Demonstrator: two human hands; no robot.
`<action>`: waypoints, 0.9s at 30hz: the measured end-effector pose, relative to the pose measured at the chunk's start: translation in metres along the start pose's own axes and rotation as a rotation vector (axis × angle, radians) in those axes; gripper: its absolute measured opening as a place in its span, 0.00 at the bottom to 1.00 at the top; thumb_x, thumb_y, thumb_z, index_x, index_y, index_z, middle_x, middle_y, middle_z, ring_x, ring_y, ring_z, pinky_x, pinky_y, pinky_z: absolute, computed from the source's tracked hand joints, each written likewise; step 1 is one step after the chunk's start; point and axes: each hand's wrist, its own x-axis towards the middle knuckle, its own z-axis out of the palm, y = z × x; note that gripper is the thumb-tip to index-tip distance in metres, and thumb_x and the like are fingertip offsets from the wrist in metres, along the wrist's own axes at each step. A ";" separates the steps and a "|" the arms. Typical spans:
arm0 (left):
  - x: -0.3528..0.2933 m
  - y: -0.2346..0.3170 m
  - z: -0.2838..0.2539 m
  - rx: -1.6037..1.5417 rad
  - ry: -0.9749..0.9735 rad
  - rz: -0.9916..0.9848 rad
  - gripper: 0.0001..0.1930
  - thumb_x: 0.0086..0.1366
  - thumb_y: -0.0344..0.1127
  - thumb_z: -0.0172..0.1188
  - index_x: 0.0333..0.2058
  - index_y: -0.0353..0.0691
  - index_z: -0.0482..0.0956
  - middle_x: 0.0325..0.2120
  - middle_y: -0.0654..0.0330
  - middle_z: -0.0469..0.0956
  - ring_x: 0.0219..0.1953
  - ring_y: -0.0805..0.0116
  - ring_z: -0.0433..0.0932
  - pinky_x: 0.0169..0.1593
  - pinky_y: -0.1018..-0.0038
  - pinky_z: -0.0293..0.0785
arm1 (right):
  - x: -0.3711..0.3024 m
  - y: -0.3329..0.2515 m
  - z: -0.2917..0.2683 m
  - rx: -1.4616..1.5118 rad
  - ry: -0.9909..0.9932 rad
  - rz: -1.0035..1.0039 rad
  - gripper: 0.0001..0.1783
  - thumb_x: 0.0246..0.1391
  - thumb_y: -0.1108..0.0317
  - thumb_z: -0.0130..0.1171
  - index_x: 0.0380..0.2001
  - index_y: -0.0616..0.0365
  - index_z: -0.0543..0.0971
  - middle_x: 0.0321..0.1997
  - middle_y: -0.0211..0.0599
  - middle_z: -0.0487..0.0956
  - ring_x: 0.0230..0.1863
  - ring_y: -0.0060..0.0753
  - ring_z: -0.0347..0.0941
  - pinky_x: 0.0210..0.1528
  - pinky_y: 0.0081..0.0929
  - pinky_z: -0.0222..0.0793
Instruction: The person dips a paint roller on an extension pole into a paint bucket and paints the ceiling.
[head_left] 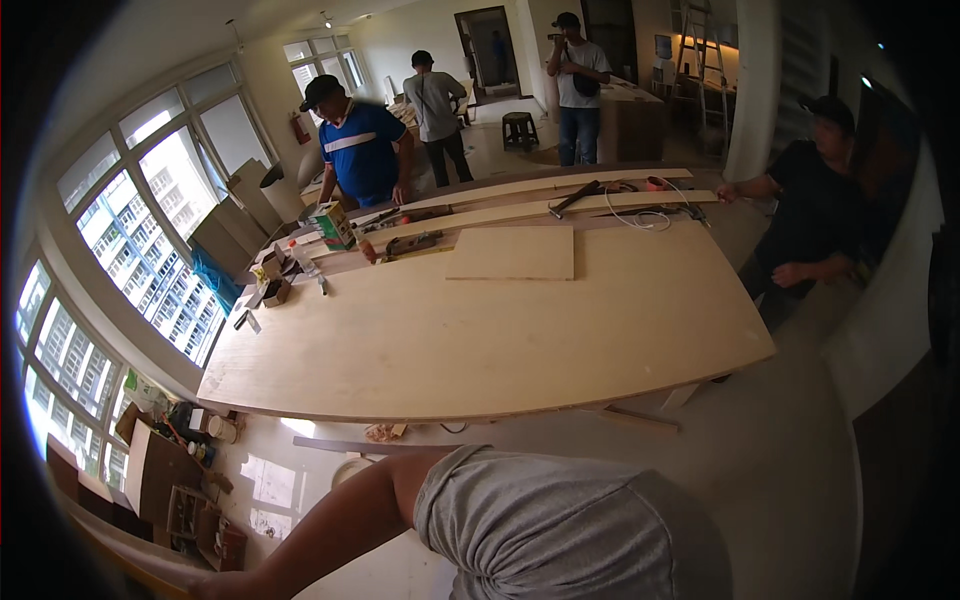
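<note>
My left arm, in a grey short sleeve, reaches down to the lower left. At its end my left hand (212, 584) is dark and cut by the lower edge, so its fingers cannot be made out. Beside it runs a long yellowish-brown strip or board edge (135, 572); whether I grip it cannot be told. No part of my right hand shows. In front of my body stands a table topped by a large pale plywood sheet (480, 340). On that sheet lies a smaller rectangular plywood piece (515, 252).
Along the far side lie wood strips (560, 209), a hammer (574, 200), a hand plane (413, 242), a green-white can (334, 226) and a bottle (303, 258). People stand beyond and at the right. Boards and clutter (165, 470) line the left windows; a stepladder (700, 70) stands behind.
</note>
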 end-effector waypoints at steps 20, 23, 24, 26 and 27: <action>0.046 -0.106 -0.045 -0.144 -0.064 0.124 0.21 0.69 0.40 0.67 0.49 0.33 0.69 0.26 0.56 0.74 0.29 0.68 0.74 0.33 0.69 0.73 | -0.022 -0.024 0.058 -0.784 -0.152 -0.478 0.15 0.59 0.63 0.56 0.27 0.57 0.87 0.30 0.41 0.84 0.40 0.47 0.79 0.57 0.44 0.68; 0.070 -0.132 -0.062 0.043 -0.107 0.391 0.21 0.69 0.37 0.65 0.52 0.34 0.67 0.23 0.59 0.72 0.24 0.70 0.70 0.28 0.72 0.69 | -0.011 -0.036 0.065 -0.540 -0.012 -0.440 0.16 0.60 0.62 0.55 0.25 0.57 0.87 0.28 0.37 0.84 0.34 0.46 0.79 0.56 0.44 0.67; 0.075 -0.140 -0.068 0.111 -0.123 0.478 0.21 0.70 0.36 0.65 0.53 0.35 0.66 0.21 0.60 0.72 0.22 0.71 0.69 0.26 0.73 0.68 | -0.007 -0.041 0.067 -0.550 -0.087 -0.433 0.15 0.60 0.62 0.56 0.27 0.59 0.87 0.30 0.39 0.85 0.33 0.47 0.78 0.53 0.45 0.69; 0.077 -0.153 -0.078 0.174 -0.136 0.561 0.21 0.70 0.35 0.65 0.54 0.35 0.65 0.20 0.61 0.71 0.21 0.72 0.68 0.25 0.74 0.67 | -0.001 -0.049 0.070 -0.561 -0.170 -0.429 0.14 0.59 0.63 0.58 0.28 0.61 0.86 0.32 0.40 0.85 0.32 0.47 0.78 0.50 0.46 0.71; 0.077 -0.155 -0.084 -0.079 -0.142 0.406 0.20 0.71 0.35 0.63 0.54 0.35 0.64 0.22 0.59 0.72 0.21 0.71 0.68 0.26 0.74 0.68 | 0.004 -0.052 0.071 -0.355 -0.166 -0.245 0.13 0.61 0.64 0.58 0.35 0.63 0.85 0.31 0.37 0.83 0.30 0.41 0.77 0.43 0.42 0.72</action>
